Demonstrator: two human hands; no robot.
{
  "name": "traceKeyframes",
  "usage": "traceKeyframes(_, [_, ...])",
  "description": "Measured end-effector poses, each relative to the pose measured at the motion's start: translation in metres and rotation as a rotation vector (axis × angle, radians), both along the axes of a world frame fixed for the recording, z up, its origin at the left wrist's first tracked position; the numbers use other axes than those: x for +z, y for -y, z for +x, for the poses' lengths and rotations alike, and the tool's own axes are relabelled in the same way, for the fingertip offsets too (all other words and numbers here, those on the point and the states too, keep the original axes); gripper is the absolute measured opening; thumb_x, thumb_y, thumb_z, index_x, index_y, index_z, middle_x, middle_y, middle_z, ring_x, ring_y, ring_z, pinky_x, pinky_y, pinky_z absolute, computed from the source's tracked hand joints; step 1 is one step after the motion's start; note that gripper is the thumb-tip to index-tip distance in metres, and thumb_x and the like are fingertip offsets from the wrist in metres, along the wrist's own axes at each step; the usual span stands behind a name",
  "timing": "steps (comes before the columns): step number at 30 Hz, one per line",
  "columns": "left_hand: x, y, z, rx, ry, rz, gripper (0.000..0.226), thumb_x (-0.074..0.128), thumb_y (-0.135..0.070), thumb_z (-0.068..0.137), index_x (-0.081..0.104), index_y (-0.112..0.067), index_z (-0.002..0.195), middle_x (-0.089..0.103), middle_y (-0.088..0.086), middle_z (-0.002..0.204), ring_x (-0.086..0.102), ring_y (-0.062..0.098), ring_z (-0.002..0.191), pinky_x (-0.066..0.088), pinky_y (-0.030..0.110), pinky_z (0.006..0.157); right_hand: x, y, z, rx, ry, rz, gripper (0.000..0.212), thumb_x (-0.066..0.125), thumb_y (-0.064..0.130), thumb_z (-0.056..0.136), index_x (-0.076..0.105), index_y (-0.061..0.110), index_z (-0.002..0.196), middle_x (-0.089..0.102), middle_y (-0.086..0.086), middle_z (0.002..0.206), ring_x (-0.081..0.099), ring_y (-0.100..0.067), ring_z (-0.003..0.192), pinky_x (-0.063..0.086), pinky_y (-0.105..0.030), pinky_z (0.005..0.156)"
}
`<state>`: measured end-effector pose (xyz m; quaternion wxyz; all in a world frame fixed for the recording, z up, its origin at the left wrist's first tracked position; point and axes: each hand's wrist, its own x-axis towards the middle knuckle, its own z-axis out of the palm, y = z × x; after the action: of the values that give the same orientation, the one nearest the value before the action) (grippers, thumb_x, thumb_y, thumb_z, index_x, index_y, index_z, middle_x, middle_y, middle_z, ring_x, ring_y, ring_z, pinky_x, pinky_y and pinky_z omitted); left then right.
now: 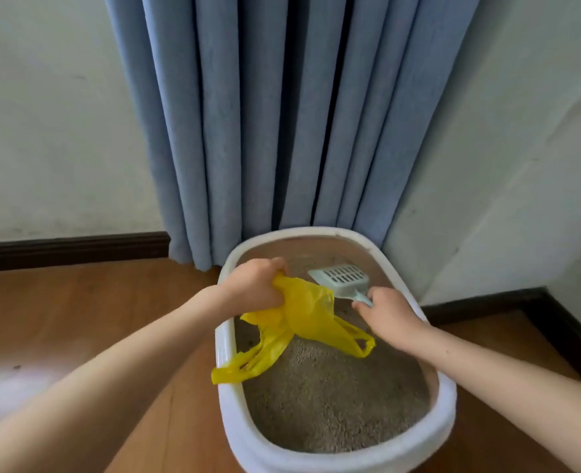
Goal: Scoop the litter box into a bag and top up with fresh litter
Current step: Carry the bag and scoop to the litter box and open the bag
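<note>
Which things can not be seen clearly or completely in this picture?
- Head view: near end of the white oval plastic litter box, cut off by the bottom edge.
- Handle of the pale green slotted plastic scoop, hidden inside the right hand's grip.
- Mouth of the crumpled yellow plastic bag, bunched in the left hand.
- Clumps in the grey-brown litter: too fine to tell.
- No fresh litter supply in frame.

Soft, even daylight fills the scene, bright without harsh contrast. A pale sheen of glare lies on the wooden floor at lower left. Shadows are faint and diffuse; the deepest darkness sits in the folds of the blue curtain. The wide lens bends the skirting board and stretches both forearms at the lower corners. Overall detail is slightly soft, with the litter grain smeared.
</note>
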<state>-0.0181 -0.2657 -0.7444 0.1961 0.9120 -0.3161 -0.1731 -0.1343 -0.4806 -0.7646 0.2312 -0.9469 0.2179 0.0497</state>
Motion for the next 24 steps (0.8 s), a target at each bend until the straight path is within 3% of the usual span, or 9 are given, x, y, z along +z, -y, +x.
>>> traceKeyframes(4, [0.007,-0.006,0.011,0.031,0.02,0.031,0.035,0.063,-0.016,0.079,0.056,-0.02,0.113,0.061,0.002,0.1,0.058,0.019,0.091,0.05,0.031,0.072,0.014,0.003,-0.001,0.152,-0.14,-0.126,0.028,0.054,0.029,0.094,0.063,0.004,0.101,0.064,-0.017,0.109,0.06,-0.031,0.103,0.038,-0.027,0.072])
traceKeyframes(5, [0.011,-0.006,0.013,0.066,0.026,0.022,0.037,0.062,-0.016,0.08,0.056,-0.02,0.117,0.059,0.001,0.1,0.057,0.018,0.088,0.049,0.028,0.068,0.021,0.005,0.001,0.186,-0.185,-0.159,0.026,0.054,0.026,0.093,0.063,0.002,0.098,0.064,-0.019,0.11,0.06,-0.031,0.102,0.04,-0.027,0.073])
traceKeyframes(8, [0.019,-0.007,0.011,0.179,0.014,-0.029,0.049,0.061,-0.017,0.082,0.05,-0.023,0.129,0.052,-0.001,0.102,0.052,0.014,0.081,0.043,0.019,0.055,0.038,0.002,0.0,0.224,-0.335,-0.22,0.013,0.054,0.017,0.089,0.056,0.009,0.08,0.063,-0.018,0.092,0.062,-0.03,0.08,0.051,-0.032,0.068])
traceKeyframes(10, [0.017,-0.007,0.005,0.195,0.028,-0.041,0.05,0.061,-0.015,0.082,0.049,-0.022,0.13,0.051,-0.001,0.1,0.051,0.011,0.075,0.038,0.018,0.051,0.038,-0.006,-0.007,0.236,-0.458,-0.193,0.011,0.056,0.015,0.09,0.058,0.004,0.09,0.063,-0.018,0.09,0.066,-0.031,0.071,0.057,-0.036,0.062])
traceKeyframes(14, [0.01,-0.006,-0.003,0.134,0.069,-0.012,0.045,0.061,-0.014,0.08,0.053,-0.02,0.124,0.051,-0.003,0.092,0.05,0.012,0.076,0.037,0.02,0.051,0.025,-0.016,-0.017,0.265,-0.666,-0.124,0.021,0.061,0.009,0.087,0.056,-0.004,0.103,0.069,-0.023,0.097,0.069,-0.031,0.069,0.06,-0.041,0.066])
traceKeyframes(17, [0.014,-0.005,-0.001,0.108,0.09,0.016,0.045,0.061,-0.015,0.082,0.052,-0.02,0.126,0.05,-0.002,0.093,0.048,0.012,0.076,0.036,0.019,0.051,0.019,-0.015,-0.019,0.257,-0.755,-0.072,0.024,0.063,0.008,0.088,0.056,-0.007,0.106,0.069,-0.021,0.091,0.066,-0.029,0.068,0.06,-0.041,0.071])
traceKeyframes(21, [0.009,-0.004,-0.005,0.123,0.042,0.032,0.049,0.062,-0.017,0.082,0.05,-0.019,0.129,0.052,0.0,0.099,0.049,0.013,0.079,0.041,0.02,0.054,0.012,-0.019,-0.022,0.254,-0.758,-0.093,0.027,0.065,0.006,0.086,0.055,-0.009,0.107,0.07,-0.023,0.094,0.068,-0.027,0.066,0.061,-0.038,0.062])
traceKeyframes(24, [0.001,-0.004,-0.009,0.092,0.009,0.088,0.044,0.062,-0.017,0.081,0.052,-0.019,0.124,0.054,-0.001,0.094,0.05,0.011,0.075,0.038,0.023,0.051,0.009,-0.02,-0.028,0.318,-0.791,-0.195,0.042,0.073,0.016,0.081,0.054,-0.003,0.114,0.068,-0.014,0.095,0.067,-0.024,0.072,0.056,-0.029,0.056])
